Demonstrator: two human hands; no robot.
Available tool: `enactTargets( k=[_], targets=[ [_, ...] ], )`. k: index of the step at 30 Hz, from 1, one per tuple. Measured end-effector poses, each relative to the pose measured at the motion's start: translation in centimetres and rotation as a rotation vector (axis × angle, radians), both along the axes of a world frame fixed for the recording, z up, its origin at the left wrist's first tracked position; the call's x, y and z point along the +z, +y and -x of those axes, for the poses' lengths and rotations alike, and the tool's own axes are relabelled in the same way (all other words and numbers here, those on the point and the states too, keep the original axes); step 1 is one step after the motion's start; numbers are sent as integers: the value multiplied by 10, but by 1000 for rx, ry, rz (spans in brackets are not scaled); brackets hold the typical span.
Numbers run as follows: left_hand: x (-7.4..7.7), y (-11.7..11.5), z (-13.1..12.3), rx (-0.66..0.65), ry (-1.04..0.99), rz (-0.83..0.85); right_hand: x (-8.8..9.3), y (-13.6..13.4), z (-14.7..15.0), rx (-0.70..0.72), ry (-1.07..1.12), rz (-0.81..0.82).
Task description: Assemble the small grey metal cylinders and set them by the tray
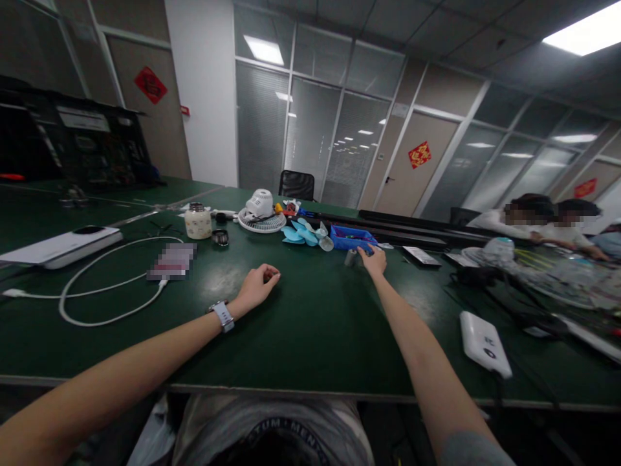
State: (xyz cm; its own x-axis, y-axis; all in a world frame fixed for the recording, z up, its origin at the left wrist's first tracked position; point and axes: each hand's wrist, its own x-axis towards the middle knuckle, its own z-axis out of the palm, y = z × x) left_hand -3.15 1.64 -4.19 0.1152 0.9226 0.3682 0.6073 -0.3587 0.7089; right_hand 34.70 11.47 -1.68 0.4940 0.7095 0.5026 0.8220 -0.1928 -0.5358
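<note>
My left hand (257,286) rests low over the green table (310,323), its fingers curled in toward the thumb. Whatever may be between those fingertips is too small to make out. Farther forward, my right hand (374,260) is at the near right corner of a blue plastic bin (345,242), fingers bent together. Something small and dark seems to be at its fingertips, but its kind is unclear. Just left of that hand a short grey cylinder (350,258) stands on the table. Light-blue fan blades (301,233) lie left of the bin.
A white fan head (262,210), a cream jar (198,223) and a dark round lid (220,237) stand at the back left. A phone (173,262) with a white cable lies left. A white power bank (485,343) lies right. Two people sit at the far right.
</note>
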Motion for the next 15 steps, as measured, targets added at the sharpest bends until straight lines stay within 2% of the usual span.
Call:
enactTargets(
  k=[5, 8, 11, 15],
  targets=[
    [-3, 1, 1, -12, -2, -2, -6, 8, -6, 63, 63, 108],
    [-4, 2, 2, -12, 1, -6, -1, 1, -7, 65, 63, 81],
    [-5, 2, 1, -21, 15, -6, 8, -22, -1, 116, 70, -28],
    [-1, -1, -1, -35, 35, -7, 16, -65, 38, 365, 111, -138]
  ],
)
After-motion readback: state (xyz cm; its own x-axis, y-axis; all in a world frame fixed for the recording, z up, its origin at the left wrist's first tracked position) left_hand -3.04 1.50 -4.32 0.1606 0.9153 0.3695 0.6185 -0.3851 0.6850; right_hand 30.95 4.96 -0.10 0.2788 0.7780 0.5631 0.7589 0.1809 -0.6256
